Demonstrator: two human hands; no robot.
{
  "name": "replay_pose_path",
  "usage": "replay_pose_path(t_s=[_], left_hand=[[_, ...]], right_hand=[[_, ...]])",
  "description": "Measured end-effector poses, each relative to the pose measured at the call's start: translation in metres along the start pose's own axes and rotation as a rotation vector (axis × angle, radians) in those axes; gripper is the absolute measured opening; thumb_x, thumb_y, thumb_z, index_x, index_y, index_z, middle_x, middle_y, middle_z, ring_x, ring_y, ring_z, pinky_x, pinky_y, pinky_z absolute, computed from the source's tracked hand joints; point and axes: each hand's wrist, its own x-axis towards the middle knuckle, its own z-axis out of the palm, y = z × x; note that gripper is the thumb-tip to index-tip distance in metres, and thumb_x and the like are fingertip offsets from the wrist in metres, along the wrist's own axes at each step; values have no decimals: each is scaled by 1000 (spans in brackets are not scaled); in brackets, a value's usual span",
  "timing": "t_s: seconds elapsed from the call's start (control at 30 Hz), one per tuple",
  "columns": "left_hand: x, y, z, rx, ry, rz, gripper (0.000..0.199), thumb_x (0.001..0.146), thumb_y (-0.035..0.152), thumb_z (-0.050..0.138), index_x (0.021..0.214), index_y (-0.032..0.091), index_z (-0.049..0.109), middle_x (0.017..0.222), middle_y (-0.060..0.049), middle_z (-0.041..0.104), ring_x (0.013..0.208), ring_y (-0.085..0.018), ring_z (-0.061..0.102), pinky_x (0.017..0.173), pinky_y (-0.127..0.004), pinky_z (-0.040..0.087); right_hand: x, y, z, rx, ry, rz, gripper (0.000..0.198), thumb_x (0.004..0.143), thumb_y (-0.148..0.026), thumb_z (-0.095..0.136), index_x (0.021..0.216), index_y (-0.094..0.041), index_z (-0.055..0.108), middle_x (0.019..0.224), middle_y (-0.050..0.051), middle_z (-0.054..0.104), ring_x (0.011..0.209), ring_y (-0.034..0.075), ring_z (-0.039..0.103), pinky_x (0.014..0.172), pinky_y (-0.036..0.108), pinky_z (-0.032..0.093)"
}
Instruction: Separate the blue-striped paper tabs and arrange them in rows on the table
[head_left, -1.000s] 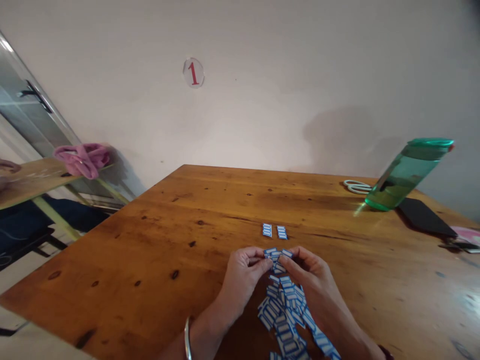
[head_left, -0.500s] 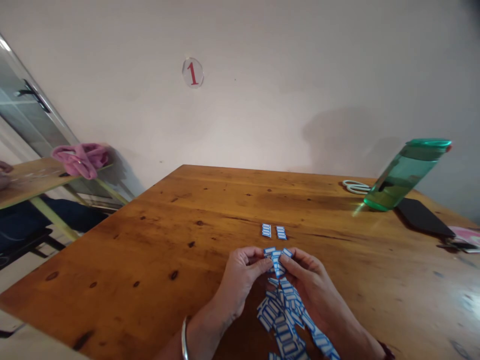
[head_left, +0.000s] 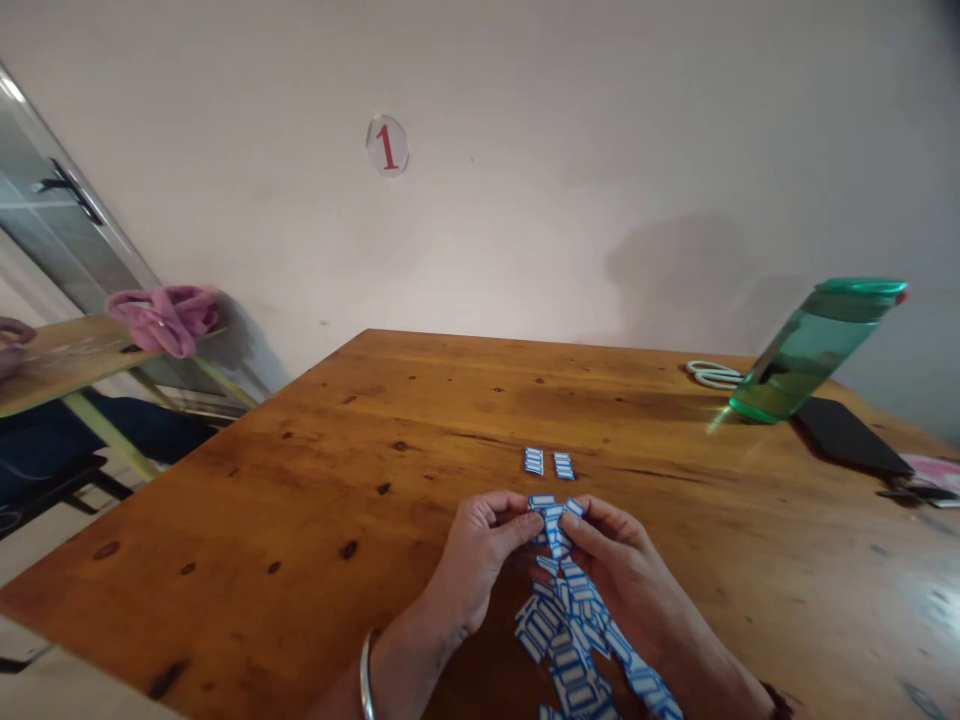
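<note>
Left hand (head_left: 484, 550): thumb and fingers pinching the near side of a small cluster of blue-and-white strips (head_left: 553, 530); silver bangle (head_left: 366, 675) at the wrist.
Right hand (head_left: 622, 550): thumb and fingers pinching the same cluster from its right, opposite the left hand.
Loose pile of like strips (head_left: 574, 665): on the wooden table (head_left: 262, 490), below the held cluster and between the two forearms, some pieces overlapping.
Two small sets of strips, left set (head_left: 534, 461) and right set (head_left: 564, 466): lying just beyond the fingertips of both hands, side by side, apart.
Green bottle (head_left: 814, 350): well beyond the right hand, to its right, with a white coiled cable (head_left: 712, 376) to its left and a dark flat object (head_left: 851, 435) to its right.
Pink cloth (head_left: 169, 320): far off beyond the left hand, on another table (head_left: 67, 365).
</note>
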Motion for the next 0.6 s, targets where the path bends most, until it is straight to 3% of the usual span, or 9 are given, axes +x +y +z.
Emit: replay_pose_path(t_s=[0.37,0.6], left_hand=[[1,-2,3,36,71,15,18,66,28,67,68,11,62,62,-3,65,53,-14,60,48,-23,50],[2,-5,5,65,38,-30,22,64,31,68,74,11,66,67,-6,67,61,-18,63,50,-24,48]], right_hand=[[2,2,0,-115,144,-102,16,66,-30,71,69,-16,63,63,1,65,54,13,57,52,24,47],[-2,4,7,-219,204,-161,22,64,-37,71,65,-18,60,57,-1,61,50,13,54,48,24,45]])
